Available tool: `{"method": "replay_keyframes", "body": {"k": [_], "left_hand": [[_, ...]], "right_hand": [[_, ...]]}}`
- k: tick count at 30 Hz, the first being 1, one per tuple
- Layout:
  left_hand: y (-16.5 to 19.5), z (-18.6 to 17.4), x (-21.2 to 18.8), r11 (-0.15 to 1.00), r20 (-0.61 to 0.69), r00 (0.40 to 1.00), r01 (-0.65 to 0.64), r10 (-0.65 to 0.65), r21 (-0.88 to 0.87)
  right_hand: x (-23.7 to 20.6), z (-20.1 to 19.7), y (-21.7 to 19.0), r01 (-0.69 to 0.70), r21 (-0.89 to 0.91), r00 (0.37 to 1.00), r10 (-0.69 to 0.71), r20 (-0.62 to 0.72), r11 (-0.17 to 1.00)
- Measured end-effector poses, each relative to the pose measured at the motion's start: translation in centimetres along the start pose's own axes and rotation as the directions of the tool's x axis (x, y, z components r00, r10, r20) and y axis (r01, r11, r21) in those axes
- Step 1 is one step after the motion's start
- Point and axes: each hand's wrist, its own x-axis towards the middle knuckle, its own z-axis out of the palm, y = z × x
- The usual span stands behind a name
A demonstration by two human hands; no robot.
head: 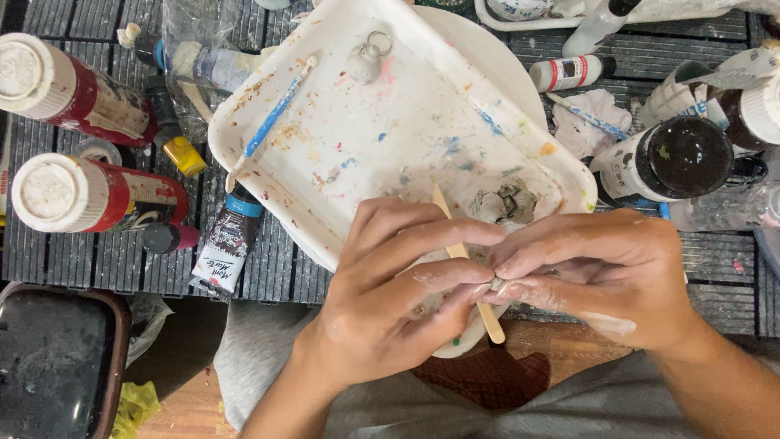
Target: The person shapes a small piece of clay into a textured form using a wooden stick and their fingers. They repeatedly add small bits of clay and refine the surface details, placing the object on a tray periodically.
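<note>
Two red bottles with white caps lie at the bench's left edge; a dark jar with a white label stands right. Over the paint-stained white tray, the left hand and right hand pinch a small grey clay lump, mostly hidden by fingertips

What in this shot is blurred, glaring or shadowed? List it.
Head view: even, soft light; left hand and right hand sharp; slight glare on the black jar lid; dark tray reflects light dully; bottles bulge toward the edges.
</note>
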Motion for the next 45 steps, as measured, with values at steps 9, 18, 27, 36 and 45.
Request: {"method": "replay_keyframes", "body": {"k": [9,18,27,36,45], "left_hand": [[0.0,-0.1,0.1,0.998,0.005,1.000,0.012,-0.012,-0.057],[-0.1,-1.7,0.4,0.994,0.036,0.999,0.018,-0.022,0.112],[-0.7,-2.2,0.3,0.979,0.128,0.991,0.015,-0.041,0.203],[-0.8,-1.8,0.1,0.983,0.069,0.997,0.010,-0.023,0.185],[-0.1,-0.7,0.3,0.983,-0.001,0.986,-0.165,0.165,0.085]], "right_hand": [[-0.2,0.1,0.4,-0.023,0.128,1.000,0.023,0.004,0.992],[-0.1,0.1,-0.1,-0.071,0.147,0.998,0.069,0.013,0.987],[-0.1,-0.4,1.0,-0.118,0.246,0.993,0.110,0.048,0.962],[0.1,-0.1,1.1,0.076,-0.038,0.997,-0.075,0.037,0.996],[0.2,0.3,1.7,0.110,-0.131,0.992,-0.100,0.083,0.985]]}}
